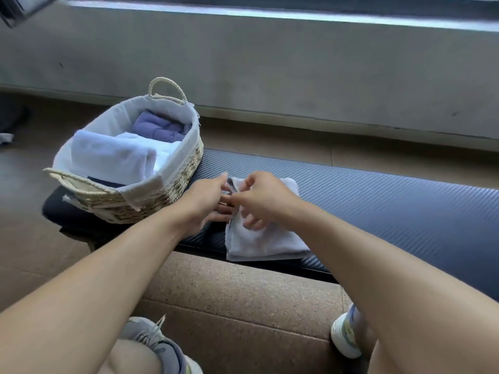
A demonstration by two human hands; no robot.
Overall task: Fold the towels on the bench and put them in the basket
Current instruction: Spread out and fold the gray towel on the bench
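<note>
White folded towel (pixel 266 238) on table (pixel 391 201), long axis near-to-far; left hand (pixel 208 201) flat, right hand (pixel 263 201) pinching its edge beside basket (pixel 186 163).

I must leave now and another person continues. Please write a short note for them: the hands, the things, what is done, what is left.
Left hand: fingers straight, touching the white towel.
Right hand: pinches the towel's edge, mid-fold.
The towel lies part-folded on the bench, beside the basket.
Done: folded white and purple towels are in the basket.
Left: finish this fold, put the towel in the basket.
</note>
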